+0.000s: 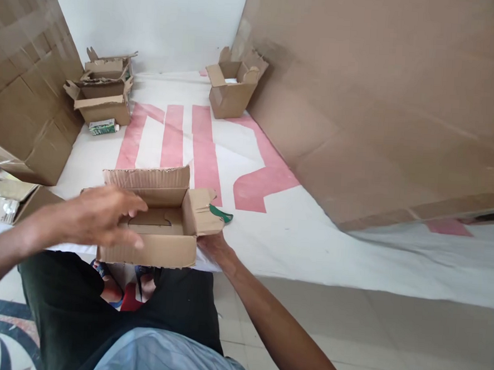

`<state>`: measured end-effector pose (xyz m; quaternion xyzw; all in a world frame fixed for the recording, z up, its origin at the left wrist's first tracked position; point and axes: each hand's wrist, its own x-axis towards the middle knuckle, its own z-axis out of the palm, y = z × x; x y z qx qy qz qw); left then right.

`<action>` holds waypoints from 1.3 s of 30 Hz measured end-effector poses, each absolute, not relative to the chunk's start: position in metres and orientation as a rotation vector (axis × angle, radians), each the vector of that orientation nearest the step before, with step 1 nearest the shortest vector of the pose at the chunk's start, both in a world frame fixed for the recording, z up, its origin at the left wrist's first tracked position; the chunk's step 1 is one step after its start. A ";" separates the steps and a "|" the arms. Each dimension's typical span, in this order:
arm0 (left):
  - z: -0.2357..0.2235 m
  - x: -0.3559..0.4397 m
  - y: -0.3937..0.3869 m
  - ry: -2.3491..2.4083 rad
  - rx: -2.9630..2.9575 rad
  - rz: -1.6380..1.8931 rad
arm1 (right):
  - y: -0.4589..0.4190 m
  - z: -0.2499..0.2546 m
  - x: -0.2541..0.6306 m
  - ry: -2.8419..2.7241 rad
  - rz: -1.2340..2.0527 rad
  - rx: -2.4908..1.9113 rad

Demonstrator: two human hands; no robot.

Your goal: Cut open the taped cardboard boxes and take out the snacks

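Note:
An open cardboard box [148,250] sits at the table's near edge in front of me, its flaps folded outward. Inside, its bare bottom shows a curved cut line. Over the box's left side hovers my left hand [98,215], slightly blurred, its fingers apart and holding nothing. My right hand [215,245] is at the box's right end, beneath the right flap [206,210]; that flap hides its fingers, so I cannot tell their grip. A green, leaf-shaped piece [221,214] sticks out past the flap's edge.
Two small open boxes [103,109] stand back left, with a small green-and-white carton [102,127] before them. Another open box [231,97] stands at the back. Large cardboard boxes flank the table on the left [27,82] and right [380,115]. White cloth with pink shapes [207,154] covers the table.

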<state>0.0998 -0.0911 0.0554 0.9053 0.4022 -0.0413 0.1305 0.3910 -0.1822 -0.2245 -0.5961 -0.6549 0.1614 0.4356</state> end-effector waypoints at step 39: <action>0.046 0.081 0.122 2.102 2.616 -0.068 | -0.184 -0.215 0.397 -1.732 0.120 -1.414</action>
